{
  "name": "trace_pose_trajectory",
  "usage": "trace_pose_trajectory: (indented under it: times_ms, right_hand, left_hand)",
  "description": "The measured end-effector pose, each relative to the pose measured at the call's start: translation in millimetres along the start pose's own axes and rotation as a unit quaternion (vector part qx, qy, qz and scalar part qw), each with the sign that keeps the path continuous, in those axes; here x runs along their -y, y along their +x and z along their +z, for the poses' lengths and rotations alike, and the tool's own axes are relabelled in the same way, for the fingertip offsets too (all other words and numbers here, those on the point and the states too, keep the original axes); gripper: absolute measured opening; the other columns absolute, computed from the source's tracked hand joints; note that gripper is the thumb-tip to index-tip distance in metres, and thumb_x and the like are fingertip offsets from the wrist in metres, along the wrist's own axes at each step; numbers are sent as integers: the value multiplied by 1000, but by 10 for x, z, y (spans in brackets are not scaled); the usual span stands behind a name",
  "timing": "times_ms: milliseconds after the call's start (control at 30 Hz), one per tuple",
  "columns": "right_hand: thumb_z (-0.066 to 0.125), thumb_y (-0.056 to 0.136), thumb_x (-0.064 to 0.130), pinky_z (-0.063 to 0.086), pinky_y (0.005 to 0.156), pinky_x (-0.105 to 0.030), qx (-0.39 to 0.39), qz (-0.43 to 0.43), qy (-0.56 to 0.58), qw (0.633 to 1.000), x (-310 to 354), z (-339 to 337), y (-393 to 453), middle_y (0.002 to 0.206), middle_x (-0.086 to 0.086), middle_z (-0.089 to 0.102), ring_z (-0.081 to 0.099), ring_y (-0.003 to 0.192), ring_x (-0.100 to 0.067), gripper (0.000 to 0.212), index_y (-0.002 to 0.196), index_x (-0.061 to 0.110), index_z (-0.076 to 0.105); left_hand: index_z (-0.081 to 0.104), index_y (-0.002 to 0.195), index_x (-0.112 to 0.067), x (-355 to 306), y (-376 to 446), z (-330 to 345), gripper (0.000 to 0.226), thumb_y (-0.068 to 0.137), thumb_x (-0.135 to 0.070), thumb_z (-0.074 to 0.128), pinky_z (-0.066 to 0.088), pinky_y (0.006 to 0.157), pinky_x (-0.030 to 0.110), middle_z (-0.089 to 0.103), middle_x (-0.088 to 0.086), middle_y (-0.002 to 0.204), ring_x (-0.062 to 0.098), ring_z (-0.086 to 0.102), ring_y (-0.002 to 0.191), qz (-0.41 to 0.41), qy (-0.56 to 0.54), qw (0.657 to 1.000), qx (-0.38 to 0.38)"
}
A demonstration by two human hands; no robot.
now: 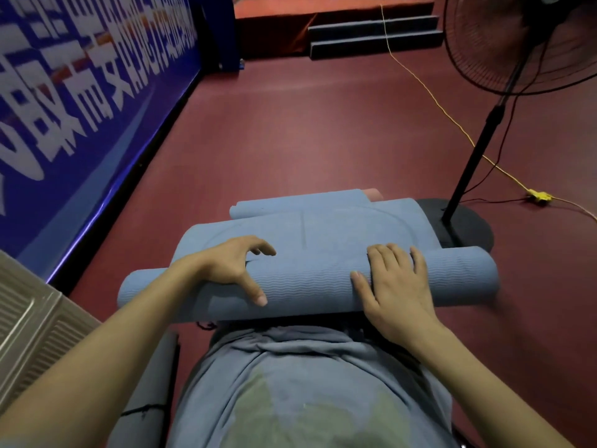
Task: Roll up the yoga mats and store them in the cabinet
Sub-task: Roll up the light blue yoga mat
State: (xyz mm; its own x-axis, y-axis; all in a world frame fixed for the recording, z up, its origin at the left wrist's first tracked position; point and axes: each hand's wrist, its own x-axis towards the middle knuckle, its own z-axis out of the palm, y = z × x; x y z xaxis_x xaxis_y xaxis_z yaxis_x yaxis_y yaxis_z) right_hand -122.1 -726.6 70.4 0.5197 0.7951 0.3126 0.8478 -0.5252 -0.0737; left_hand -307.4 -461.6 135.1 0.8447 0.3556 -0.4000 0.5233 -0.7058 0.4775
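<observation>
Fingers (258, 287) of the left hand (232, 266) curl clawlike over the rolled blue yoga mat (307, 286); the right hand (394, 279) presses flat-fingered. The mat lies on the red floor (290, 140), its unrolled stretch running toward the fan base (458, 224). Foam looks light, soft and springy, so I judge it is best gripped mid-roll with both hands.

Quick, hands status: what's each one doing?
Left hand: fingers curled round the rolled blue foam yoga mat, gripping.
Right hand: open, fingers flat, pressing the same roll.
</observation>
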Motion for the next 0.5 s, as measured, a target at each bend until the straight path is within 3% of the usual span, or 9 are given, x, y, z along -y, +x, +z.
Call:
trace_pose_trajectory:
  times_ms: [100, 200, 367, 433, 500]
  right_hand:
    - [17, 100, 56, 20, 119, -53, 24, 15, -8, 1000, -35, 38, 59, 135, -2, 58, 43, 135, -28, 65, 132, 12, 54]
    - [20, 100, 55, 18, 120, -54, 8, 31, -6, 999, -24, 35, 48, 142, -7, 54, 33, 145, -32, 66, 135, 10, 54]
    - [24, 100, 53, 9, 123, -58, 0, 49, -1, 999, 106, 111, -71, 155, -13, 40, 18, 153, -34, 71, 150, 5, 41]
    - [23, 100, 53, 7, 123, -60, 4, 48, 3, 999, 120, 141, -47, 156, -13, 40, 20, 153, -34, 72, 150, 4, 40]
    - [20, 99, 55, 5, 123, -58, 19, 46, 10, 999, 97, 141, 22, 154, -11, 42, 22, 152, -33, 73, 149, 6, 41]
  left_hand:
    - [55, 135, -37, 4, 67, -21, 120, 25, -69, 92, 38, 106, 26, 48, -33, 123, -13, 45, 117, 18, -9, 1000, -6]
    - [56, 131, -41, 119, 110, 20, 116, 26, -80, 88, 39, 108, 28, 55, -28, 128, -10, 47, 122, 34, -17, 999, -25]
    - [64, 116, -38, 222, 43, 35, 81, 46, -71, 88, 46, 103, 33, 66, -20, 116, -7, 56, 111, 75, -44, 990, -111]
    - [67, 119, -36, 195, -9, 31, 78, 55, -80, 78, 47, 104, 35, 67, -22, 118, -6, 59, 112, 77, 0, 990, -121]
    - [63, 134, -36, 148, -74, 24, 98, 59, -98, 56, 47, 105, 34, 66, -20, 130, 1, 59, 119, 56, 90, 988, -108]
